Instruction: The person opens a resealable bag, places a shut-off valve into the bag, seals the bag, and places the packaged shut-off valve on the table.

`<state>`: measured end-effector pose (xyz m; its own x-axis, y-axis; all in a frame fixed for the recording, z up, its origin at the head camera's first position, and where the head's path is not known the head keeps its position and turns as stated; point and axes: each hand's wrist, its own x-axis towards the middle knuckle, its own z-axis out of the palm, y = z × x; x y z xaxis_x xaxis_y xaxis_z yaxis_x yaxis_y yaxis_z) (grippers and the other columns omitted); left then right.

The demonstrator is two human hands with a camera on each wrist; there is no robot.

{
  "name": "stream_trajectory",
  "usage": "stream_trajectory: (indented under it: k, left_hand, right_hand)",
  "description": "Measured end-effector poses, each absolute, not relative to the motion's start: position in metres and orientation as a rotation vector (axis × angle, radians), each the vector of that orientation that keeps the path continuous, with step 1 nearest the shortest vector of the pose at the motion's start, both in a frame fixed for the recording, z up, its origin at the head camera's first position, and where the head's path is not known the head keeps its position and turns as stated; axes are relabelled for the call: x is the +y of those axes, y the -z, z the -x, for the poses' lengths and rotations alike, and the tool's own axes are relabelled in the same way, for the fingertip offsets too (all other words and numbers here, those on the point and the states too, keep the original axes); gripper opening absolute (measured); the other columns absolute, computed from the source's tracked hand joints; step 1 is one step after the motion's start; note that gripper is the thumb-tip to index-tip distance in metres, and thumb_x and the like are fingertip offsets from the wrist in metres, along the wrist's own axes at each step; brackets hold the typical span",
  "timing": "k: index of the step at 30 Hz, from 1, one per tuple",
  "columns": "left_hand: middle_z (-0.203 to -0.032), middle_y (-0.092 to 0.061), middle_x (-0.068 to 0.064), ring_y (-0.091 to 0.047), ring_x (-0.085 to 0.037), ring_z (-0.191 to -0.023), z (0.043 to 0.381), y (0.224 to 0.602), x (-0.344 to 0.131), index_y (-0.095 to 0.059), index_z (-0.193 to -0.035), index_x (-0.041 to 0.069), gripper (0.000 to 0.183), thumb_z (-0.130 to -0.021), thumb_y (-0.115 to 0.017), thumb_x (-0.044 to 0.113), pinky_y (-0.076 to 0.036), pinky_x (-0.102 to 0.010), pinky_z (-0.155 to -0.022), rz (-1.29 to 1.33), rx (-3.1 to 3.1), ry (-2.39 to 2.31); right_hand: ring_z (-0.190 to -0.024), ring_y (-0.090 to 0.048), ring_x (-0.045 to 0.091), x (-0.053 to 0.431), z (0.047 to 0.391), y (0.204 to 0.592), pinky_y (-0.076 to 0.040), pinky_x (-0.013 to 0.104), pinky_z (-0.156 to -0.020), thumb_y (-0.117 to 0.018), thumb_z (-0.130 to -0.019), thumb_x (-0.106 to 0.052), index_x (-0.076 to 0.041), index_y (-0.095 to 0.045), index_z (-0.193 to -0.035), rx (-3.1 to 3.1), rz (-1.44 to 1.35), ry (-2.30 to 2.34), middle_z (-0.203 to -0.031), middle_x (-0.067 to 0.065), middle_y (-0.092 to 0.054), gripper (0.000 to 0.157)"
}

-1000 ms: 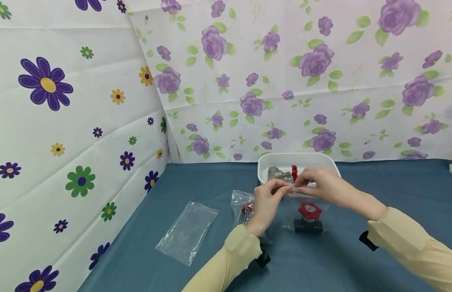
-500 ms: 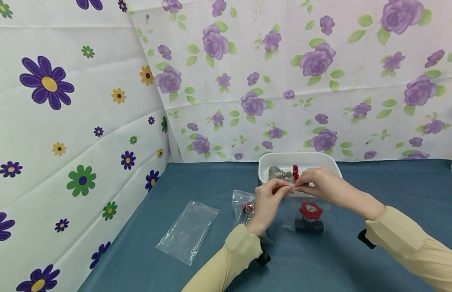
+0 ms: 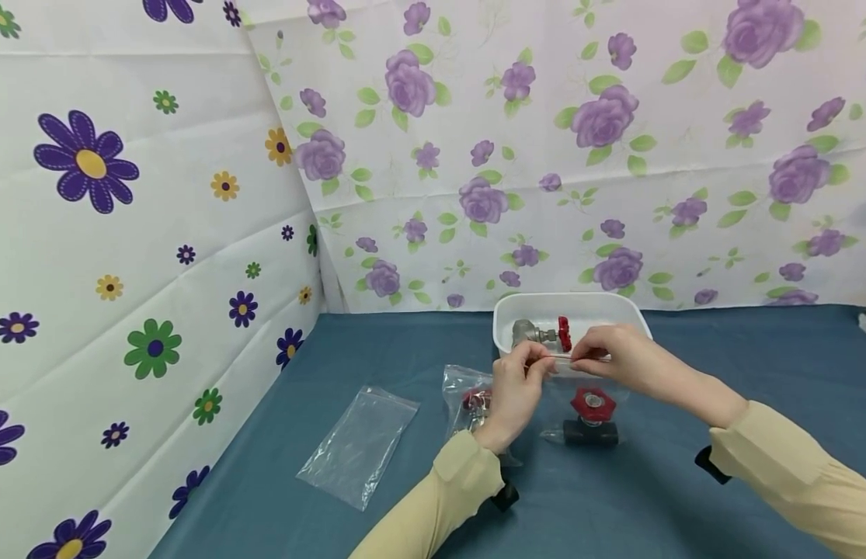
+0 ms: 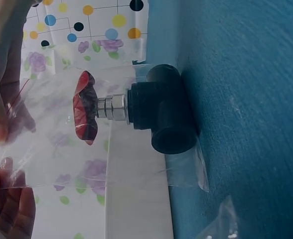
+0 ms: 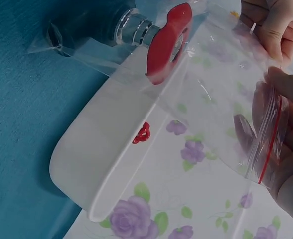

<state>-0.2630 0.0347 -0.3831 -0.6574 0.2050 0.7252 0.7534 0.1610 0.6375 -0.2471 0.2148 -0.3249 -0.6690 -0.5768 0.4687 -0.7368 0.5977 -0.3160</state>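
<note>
Both hands pinch the top edge of a clear zip bag (image 5: 211, 99) with a red seal line. My left hand (image 3: 511, 394) has one end of that edge between thumb and fingers; my right hand (image 3: 627, 359) grips it a little to the right. Inside the bag, a black valve with a red handwheel (image 4: 161, 114) stands at the bottom, close over the blue cloth, handwheel up. A second clear bag (image 3: 462, 380) with a red-handled valve lies by my left wrist, partly hidden behind the hand. Farther left lies a flat clear bag (image 3: 363, 446).
Behind the hands stands a white plastic tray (image 3: 506, 310) holding a grey metal valve (image 3: 526, 332) with a red handwheel. Blue cloth (image 3: 265, 497) covers the table. Flowered sheets (image 3: 433, 155) hang at the back and left.
My right hand has slid slightly right, so the fingertips of the two hands stand farther apart, with more of the bag's edge showing between them. The valve in the bag has barely moved.
</note>
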Motion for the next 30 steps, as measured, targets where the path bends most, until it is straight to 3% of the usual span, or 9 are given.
stream_trajectory:
  k: [6, 16, 23, 30]
  left_hand:
    - [-0.066, -0.058, -0.012, -0.056, -0.022, -0.055, 0.263, 0.382, 0.035, -0.057, -0.079, -0.001, 0.007, -0.083, -0.061, -0.005, -0.041, -0.016, -0.048, 0.918, -1.955, 1.497]
    - [-0.078, -0.063, 0.001, -0.056, -0.005, -0.065, 0.265, 0.383, 0.032, -0.063, -0.089, 0.006, 0.008, -0.087, -0.062, 0.014, -0.046, -0.02, -0.056, 0.931, -2.004, 1.594]
    - [-0.079, -0.063, -0.014, -0.06, -0.025, -0.066, 0.24, 0.354, 0.025, -0.062, -0.088, -0.004, 0.006, -0.084, -0.063, -0.001, -0.049, -0.025, -0.058, 0.973, -2.029, 1.633]
    - [-0.077, -0.064, -0.013, -0.06, -0.025, -0.066, 0.24, 0.353, 0.025, -0.063, -0.085, -0.005, 0.005, -0.083, -0.063, 0.0, -0.047, -0.022, -0.057, 0.955, -2.024, 1.628]
  right_hand:
    - [-0.06, -0.053, 0.001, 0.215, 0.246, 0.324, -0.046, 0.021, -0.051, -0.073, -0.073, 0.003, -0.012, -0.068, -0.079, -2.424, -1.115, -0.687, -0.075, -0.009, -0.059, 0.017]
    - [-0.063, -0.056, 0.002, 0.218, 0.246, 0.325, -0.047, 0.022, -0.055, -0.073, -0.07, 0.006, -0.01, -0.069, -0.08, -2.413, -1.094, -0.682, -0.076, -0.008, -0.061, 0.02]
    - [-0.062, -0.055, 0.002, 0.217, 0.248, 0.33, -0.047, 0.021, -0.053, -0.074, -0.068, 0.006, -0.009, -0.069, -0.08, -2.377, -1.103, -0.702, -0.075, -0.008, -0.061, 0.02]
    - [-0.064, -0.054, 0.002, 0.222, 0.246, 0.331, -0.047, 0.022, -0.054, -0.073, -0.073, 0.0, -0.012, -0.069, -0.083, -2.441, -1.042, -0.749, -0.078, -0.01, -0.061, 0.016]
